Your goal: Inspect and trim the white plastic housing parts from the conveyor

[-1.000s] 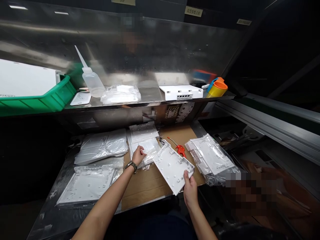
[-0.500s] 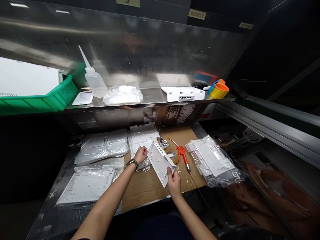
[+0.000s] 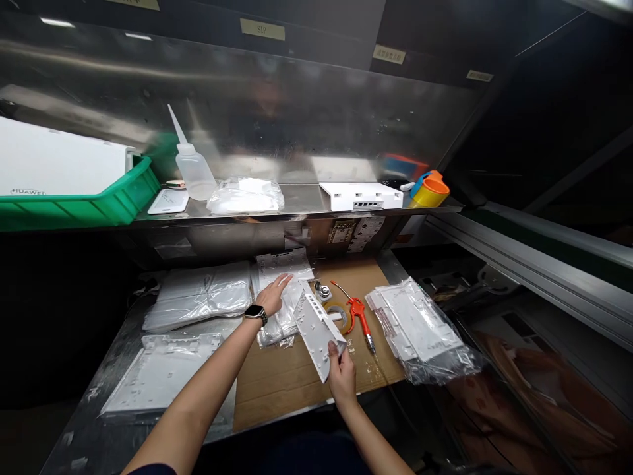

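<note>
A white plastic panel (image 3: pixel 317 335) with small studs and a row of slots is gripped at its lower right corner by my right hand (image 3: pixel 342 375), thumb on top. It tilts above the brown cardboard (image 3: pixel 277 389). My left hand (image 3: pixel 271 297), wearing a watch (image 3: pixel 256 314), has its fingers stretched out over a pile of clear plastic bags (image 3: pixel 279 323) and holds nothing that I can see. Whether its fingertips touch the pile, I cannot tell. Just behind lies another white panel (image 3: pixel 284 261).
A red air blow gun (image 3: pixel 361 316) and a tape roll (image 3: pixel 341 315) lie right of the held panel. Bagged white panels (image 3: pixel 420 323) sit at the right, a stack of plastic bags (image 3: pixel 198 293) and more panels (image 3: pixel 163 373) at the left. The shelf carries a squeeze bottle (image 3: pixel 195 173) and green bin (image 3: pixel 113 201).
My left hand has moved away from the held panel's edge, up and left toward the plastic bags, and its fingers have straightened. My right hand keeps its hold on the panel.
</note>
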Action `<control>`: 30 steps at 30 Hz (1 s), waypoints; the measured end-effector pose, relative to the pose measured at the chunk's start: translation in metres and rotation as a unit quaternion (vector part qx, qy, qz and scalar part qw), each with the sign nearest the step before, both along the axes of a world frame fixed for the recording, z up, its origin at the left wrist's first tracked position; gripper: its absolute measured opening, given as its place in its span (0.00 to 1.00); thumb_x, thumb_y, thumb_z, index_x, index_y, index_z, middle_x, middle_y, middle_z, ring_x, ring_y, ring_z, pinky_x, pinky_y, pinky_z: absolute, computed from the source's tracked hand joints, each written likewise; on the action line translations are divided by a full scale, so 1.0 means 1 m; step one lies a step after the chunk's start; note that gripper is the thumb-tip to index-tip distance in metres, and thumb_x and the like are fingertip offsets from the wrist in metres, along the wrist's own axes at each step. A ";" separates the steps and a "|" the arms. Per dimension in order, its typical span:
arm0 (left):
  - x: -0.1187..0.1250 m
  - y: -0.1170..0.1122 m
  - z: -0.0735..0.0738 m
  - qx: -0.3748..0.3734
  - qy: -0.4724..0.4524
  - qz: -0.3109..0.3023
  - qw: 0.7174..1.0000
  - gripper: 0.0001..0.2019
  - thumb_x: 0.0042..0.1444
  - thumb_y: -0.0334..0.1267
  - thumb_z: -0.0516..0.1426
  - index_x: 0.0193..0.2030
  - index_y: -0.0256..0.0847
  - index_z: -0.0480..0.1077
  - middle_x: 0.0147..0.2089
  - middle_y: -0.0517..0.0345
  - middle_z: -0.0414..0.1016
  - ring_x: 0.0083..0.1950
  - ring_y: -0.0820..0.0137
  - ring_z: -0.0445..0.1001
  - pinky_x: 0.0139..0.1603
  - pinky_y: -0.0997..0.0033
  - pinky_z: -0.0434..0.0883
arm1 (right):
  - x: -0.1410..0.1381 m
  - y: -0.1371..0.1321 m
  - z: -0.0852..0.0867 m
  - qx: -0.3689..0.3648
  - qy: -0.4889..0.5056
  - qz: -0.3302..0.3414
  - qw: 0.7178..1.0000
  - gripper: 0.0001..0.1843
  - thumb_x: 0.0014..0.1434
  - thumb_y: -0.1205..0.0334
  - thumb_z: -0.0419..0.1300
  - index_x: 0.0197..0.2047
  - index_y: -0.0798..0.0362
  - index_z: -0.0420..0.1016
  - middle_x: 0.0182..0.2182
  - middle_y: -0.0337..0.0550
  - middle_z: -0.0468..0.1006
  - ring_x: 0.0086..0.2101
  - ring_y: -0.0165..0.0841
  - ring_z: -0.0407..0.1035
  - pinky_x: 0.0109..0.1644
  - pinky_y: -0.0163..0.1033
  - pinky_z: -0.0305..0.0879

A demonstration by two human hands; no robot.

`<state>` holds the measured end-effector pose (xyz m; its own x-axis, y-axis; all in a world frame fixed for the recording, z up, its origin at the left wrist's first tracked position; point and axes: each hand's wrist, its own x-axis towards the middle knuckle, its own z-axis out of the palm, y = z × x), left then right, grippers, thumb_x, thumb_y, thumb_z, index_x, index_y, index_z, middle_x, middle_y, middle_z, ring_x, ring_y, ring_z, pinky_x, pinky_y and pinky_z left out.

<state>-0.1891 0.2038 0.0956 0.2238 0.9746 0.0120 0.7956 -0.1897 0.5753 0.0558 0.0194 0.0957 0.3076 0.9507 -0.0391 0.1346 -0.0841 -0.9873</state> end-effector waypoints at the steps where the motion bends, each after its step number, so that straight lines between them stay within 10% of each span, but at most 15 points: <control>1: 0.000 0.005 0.004 -0.010 -0.001 -0.024 1.000 0.22 0.65 0.40 0.62 0.64 0.45 0.69 0.71 0.45 0.65 0.63 0.54 0.71 0.63 0.46 0.71 | 0.001 -0.001 0.002 0.001 0.004 -0.010 1.000 0.35 0.62 0.29 0.57 0.48 0.54 0.79 0.45 0.58 0.85 0.48 0.49 0.79 0.52 0.48 0.73; 15: 0.005 0.013 -0.002 -0.055 0.031 -0.012 0.998 0.13 0.67 0.43 0.59 0.55 0.42 0.74 0.60 0.47 0.74 0.58 0.59 0.74 0.59 0.49 0.74 | -0.013 0.011 0.000 0.008 0.042 -0.021 0.999 0.33 0.62 0.30 0.57 0.47 0.54 0.78 0.47 0.59 0.84 0.49 0.48 0.78 0.53 0.48 0.72; 25: 0.006 0.017 0.033 -0.041 -0.051 0.001 0.998 0.22 0.61 0.34 0.61 0.63 0.42 0.71 0.50 0.51 0.81 0.33 0.71 0.77 0.36 0.66 0.77 | -0.026 0.003 0.007 0.029 0.040 0.021 0.999 0.33 0.62 0.30 0.57 0.51 0.52 0.79 0.46 0.56 0.85 0.49 0.47 0.78 0.57 0.50 0.72; 30: 0.011 -0.004 0.052 0.068 -0.019 0.031 0.997 0.29 0.58 0.26 0.52 0.63 0.53 0.74 0.65 0.59 0.76 0.55 0.60 0.79 0.55 0.61 0.75 | -0.012 -0.013 0.030 0.030 0.019 0.061 0.998 0.28 0.66 0.36 0.56 0.51 0.50 0.79 0.48 0.54 0.84 0.53 0.47 0.77 0.60 0.49 0.69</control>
